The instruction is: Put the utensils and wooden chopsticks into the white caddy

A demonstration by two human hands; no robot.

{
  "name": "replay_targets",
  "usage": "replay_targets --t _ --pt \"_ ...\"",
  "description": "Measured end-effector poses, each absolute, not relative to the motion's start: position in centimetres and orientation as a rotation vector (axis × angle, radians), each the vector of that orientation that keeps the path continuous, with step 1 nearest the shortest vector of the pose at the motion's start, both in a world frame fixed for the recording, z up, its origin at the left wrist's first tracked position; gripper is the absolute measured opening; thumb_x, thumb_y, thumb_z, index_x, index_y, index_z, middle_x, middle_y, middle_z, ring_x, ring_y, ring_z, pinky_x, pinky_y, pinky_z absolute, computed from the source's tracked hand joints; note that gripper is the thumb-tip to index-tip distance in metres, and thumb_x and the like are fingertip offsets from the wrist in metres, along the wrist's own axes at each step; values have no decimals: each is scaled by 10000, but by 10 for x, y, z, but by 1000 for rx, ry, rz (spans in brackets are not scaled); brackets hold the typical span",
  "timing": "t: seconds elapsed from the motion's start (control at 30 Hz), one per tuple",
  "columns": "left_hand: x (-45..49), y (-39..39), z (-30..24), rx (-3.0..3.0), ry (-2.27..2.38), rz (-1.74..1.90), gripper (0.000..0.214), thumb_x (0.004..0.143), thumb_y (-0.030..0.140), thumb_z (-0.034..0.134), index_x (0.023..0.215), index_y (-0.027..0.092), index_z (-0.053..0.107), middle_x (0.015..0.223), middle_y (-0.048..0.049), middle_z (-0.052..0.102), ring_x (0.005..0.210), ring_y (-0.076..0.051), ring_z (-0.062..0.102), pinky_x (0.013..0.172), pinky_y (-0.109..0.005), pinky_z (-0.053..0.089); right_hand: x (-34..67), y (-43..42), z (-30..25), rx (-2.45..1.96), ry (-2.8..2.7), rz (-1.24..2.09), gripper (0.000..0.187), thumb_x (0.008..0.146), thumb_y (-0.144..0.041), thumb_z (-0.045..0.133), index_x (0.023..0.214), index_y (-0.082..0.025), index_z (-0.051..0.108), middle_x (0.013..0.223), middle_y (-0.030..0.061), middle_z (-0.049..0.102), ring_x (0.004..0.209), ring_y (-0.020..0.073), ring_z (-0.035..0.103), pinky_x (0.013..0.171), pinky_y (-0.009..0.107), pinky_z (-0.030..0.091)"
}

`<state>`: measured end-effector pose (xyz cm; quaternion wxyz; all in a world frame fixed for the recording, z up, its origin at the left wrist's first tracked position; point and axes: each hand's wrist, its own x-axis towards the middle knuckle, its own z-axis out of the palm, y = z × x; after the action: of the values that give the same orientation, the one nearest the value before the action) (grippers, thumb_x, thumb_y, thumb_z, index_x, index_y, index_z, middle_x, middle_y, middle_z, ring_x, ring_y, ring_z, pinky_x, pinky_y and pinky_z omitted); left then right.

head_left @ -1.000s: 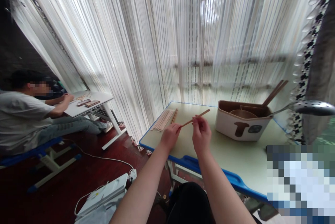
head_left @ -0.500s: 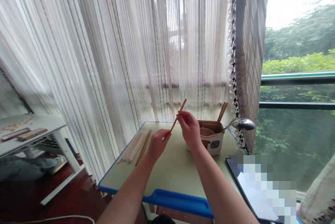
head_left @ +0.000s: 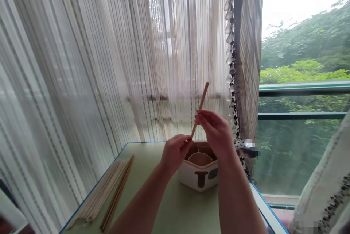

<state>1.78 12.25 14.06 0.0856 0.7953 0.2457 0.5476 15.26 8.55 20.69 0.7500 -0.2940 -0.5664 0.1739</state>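
Note:
Both hands hold one brown wooden chopstick [head_left: 201, 99] tilted steeply, its tip pointing up toward the curtain. My right hand [head_left: 217, 133] pinches its middle with closed fingers. My left hand [head_left: 175, 152] is closed on its lower end. The hands hover just above a white divided holder [head_left: 198, 177] with brown markings, which stands on the green table [head_left: 169, 204]. A wooden scoop lies in one of its compartments.
A row of pale wooden chopsticks [head_left: 102, 194] and darker ones lies at the table's left edge, beside the string curtain [head_left: 95, 62]. A metal ladle [head_left: 244, 146] sticks out right of the holder. A beaded curtain edge and a window with trees are on the right.
The view has swung right and closer to the table. Both hands have raised the chopstick over the holder, and it now stands steeper.

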Motion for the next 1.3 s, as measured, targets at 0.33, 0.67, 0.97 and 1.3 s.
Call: replay_targets --t 0.33,0.67,0.97,1.3 --pt "67 155 159 2601 672 1179 145 785 264 554 815 212 686 725 -23 679 662 -141 614 633 -226 480 203 92 198 -753 -1035 192 228 724 -320 646 895 -170 657 761 32 669 668 146 620 651 329 541" --pt "87 157 137 2186 666 1214 239 745 250 584 945 139 653 861 -70 688 723 -149 639 685 -258 512 210 93 195 -968 -1208 -4 228 759 -351 583 894 -184 660 825 50 677 740 167 636 701 322 523" --pt "91 167 124 2169 617 1118 185 734 242 591 865 150 684 833 -53 698 792 -173 634 731 -274 495 213 96 191 -1078 -1265 21 249 747 -368 561 879 -181 661 775 47 682 722 179 646 674 318 513" --pt "92 162 129 2144 622 1226 212 745 234 580 908 136 675 849 -63 697 778 -159 630 713 -254 485 209 99 194 -966 -1188 -5 267 757 -363 553 907 -171 663 769 49 684 730 172 645 690 315 506"
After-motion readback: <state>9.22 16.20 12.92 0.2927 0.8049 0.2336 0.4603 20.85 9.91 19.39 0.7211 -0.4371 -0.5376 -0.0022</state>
